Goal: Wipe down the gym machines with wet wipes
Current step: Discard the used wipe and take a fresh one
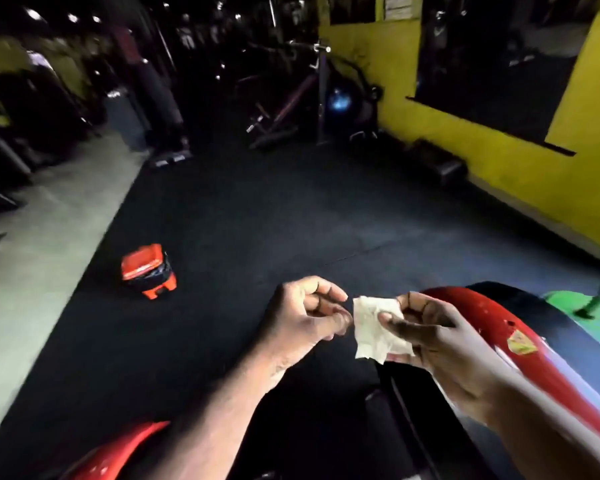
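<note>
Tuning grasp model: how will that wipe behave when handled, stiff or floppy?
Likely floppy: the wipe hangs crumpled, pinched by the right hand. Probably light, since fingertips alone hold it. Its free lower edge may fold when moved.

A white wet wipe [374, 329], crumpled and creased, hangs in the air just left of the red gym machine [482, 317]. From my remote station I see its right edge pinched between the thumb and fingers of the right hand [430, 337], with its lower corner dangling free. The machine's glossy red cover curves away beneath that hand and carries a small yellow-and-red sticker [520, 342] on its upper face.
</note>
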